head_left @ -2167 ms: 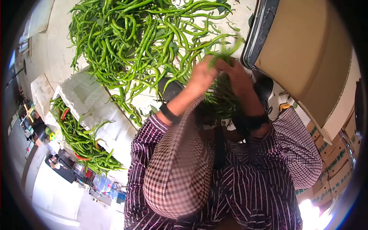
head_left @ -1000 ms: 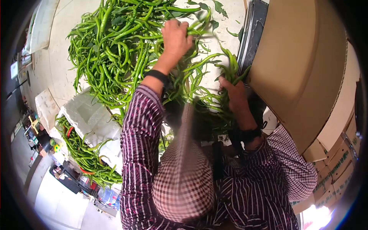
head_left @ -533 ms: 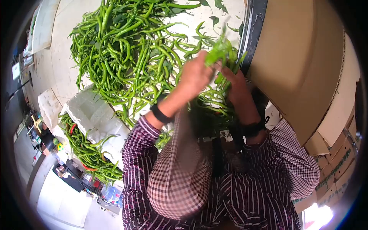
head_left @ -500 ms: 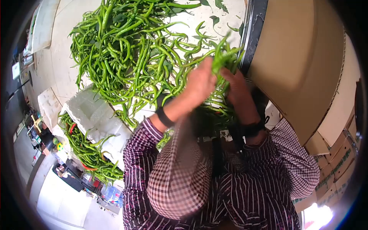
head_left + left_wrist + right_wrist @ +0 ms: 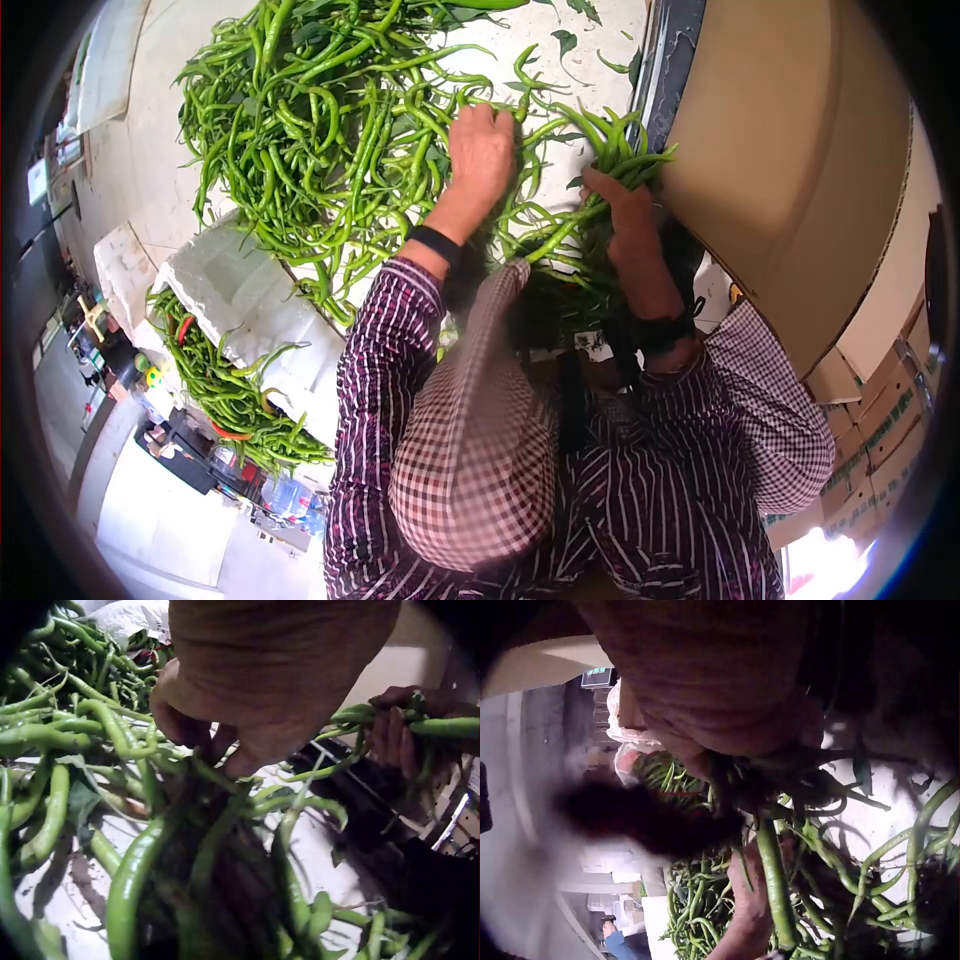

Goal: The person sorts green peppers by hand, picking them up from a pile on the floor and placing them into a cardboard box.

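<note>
My right hand (image 5: 628, 205) grips a bunch of long green chili peppers (image 5: 622, 150) beside the cardboard, their tips fanning out beyond the fist. In the left wrist view that bunch (image 5: 450, 727) shows with my right hand's fingers (image 5: 394, 739) wrapped round it. My left hand (image 5: 482, 155) is down at the near edge of the loose chili pile (image 5: 310, 130), back of the hand up. Its bent fingertips pinch at a green chili pepper (image 5: 214, 774) among several others. The right wrist view is dark around the right hand (image 5: 720, 705), hiding its fingertips.
A white foam box (image 5: 225, 275) stands at the left, with more chilies, a few red, beside it (image 5: 230, 390). Large cardboard (image 5: 790, 170) with a dark edge rises at the right. Loose leaves (image 5: 565, 45) lie on the pale surface. A checked cap (image 5: 475, 470) blocks the lower middle.
My left hand has left the bunch at the right hand and moved left to the pile. The right hand stays nearly in place, still gripping the chili peppers.
</note>
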### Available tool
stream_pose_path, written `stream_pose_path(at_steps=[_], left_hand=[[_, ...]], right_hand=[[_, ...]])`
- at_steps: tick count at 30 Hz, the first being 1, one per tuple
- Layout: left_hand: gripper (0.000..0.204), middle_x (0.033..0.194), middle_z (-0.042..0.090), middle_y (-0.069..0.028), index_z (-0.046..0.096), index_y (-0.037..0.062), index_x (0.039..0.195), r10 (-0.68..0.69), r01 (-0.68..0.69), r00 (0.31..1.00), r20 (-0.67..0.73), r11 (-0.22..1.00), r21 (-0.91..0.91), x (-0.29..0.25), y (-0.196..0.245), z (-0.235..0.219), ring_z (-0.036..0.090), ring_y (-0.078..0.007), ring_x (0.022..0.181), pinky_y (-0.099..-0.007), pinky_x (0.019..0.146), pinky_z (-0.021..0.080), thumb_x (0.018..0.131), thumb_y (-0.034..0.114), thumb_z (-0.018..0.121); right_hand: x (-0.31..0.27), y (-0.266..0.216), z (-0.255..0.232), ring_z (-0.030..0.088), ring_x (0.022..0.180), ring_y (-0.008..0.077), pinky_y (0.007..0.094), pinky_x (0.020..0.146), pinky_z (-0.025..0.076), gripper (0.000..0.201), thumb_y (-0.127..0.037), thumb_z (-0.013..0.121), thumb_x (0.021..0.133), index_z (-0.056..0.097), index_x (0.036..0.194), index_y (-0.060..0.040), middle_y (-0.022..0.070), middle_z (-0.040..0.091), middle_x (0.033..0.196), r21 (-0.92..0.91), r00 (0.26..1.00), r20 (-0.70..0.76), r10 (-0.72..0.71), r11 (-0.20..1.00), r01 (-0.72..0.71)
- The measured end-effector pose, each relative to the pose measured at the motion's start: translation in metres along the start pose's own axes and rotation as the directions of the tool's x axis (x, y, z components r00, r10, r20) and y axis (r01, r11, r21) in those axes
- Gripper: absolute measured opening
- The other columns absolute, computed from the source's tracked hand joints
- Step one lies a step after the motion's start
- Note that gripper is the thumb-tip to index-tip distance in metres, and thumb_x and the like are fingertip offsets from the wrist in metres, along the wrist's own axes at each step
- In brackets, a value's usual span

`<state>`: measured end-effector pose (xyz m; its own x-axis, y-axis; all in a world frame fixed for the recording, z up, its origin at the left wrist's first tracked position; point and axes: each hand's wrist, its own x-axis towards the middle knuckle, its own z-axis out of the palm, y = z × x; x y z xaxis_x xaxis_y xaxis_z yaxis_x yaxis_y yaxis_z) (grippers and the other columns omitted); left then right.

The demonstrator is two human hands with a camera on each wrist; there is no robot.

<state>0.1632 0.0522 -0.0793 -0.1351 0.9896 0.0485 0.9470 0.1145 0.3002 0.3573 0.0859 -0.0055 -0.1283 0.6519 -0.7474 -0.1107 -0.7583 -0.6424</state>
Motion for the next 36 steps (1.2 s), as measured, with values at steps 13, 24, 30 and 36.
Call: stream_pose_path(at_steps=[13,24,30,36], left_hand=[[0.018,0.094,0.061,-0.0093,0.059,0.0017,0.098,-0.473,0.270,0.798,0.373,-0.273,-0.923,0.020,-0.038,-0.086,0.057,-0.0207,0.087,-0.0398,0.085,0.045,0.087,0.014,0.053],[0.019,0.091,0.058,-0.0171,0.064,0.0037,0.090,-0.063,0.108,0.985,0.162,0.953,-0.284,0.015,0.014,0.007,0.064,-0.0354,0.073,-0.0440,0.068,0.053,0.072,0.010,0.068],[0.025,0.092,0.054,-0.0162,0.056,0.0061,0.095,0.102,-0.070,0.990,0.100,0.957,-0.281,0.018,0.015,-0.023,0.060,-0.0396,0.071,-0.0473,0.065,0.050,0.073,0.011,0.067],[0.035,0.082,0.060,-0.0223,0.056,0.0038,0.101,-0.195,0.349,0.929,0.316,0.750,-0.562,0.046,-0.008,-0.043,0.060,-0.0379,0.076,-0.0464,0.067,0.048,0.070,0.008,0.071]], right_hand=[[0.001,-0.002,-0.006,0.057,0.067,0.0121,0.0271,0.064,0.046,0.017,-0.010,0.073,0.076,0.064,0.089,-0.0034,0.0022,0.062,0.078,-0.057,0.998,0.031,-0.054,0.997,0.056],[-0.011,-0.018,0.009,0.057,0.066,0.0122,0.0269,0.062,0.045,0.018,-0.010,0.073,0.075,0.062,0.086,-0.0017,0.0032,0.062,0.075,-0.126,0.992,0.001,-0.125,0.984,0.124],[-0.013,-0.026,0.006,0.058,0.067,0.0121,0.0270,0.062,0.045,0.016,-0.009,0.072,0.076,0.062,0.086,-0.0010,0.0035,0.062,0.075,-0.158,0.987,0.021,-0.160,0.974,0.162],[-0.021,-0.033,0.014,0.059,0.067,0.0121,0.0280,0.063,0.047,0.018,-0.012,0.072,0.078,0.063,0.085,0.0007,0.0044,0.064,0.075,-0.219,0.972,-0.006,-0.235,0.949,0.228]])
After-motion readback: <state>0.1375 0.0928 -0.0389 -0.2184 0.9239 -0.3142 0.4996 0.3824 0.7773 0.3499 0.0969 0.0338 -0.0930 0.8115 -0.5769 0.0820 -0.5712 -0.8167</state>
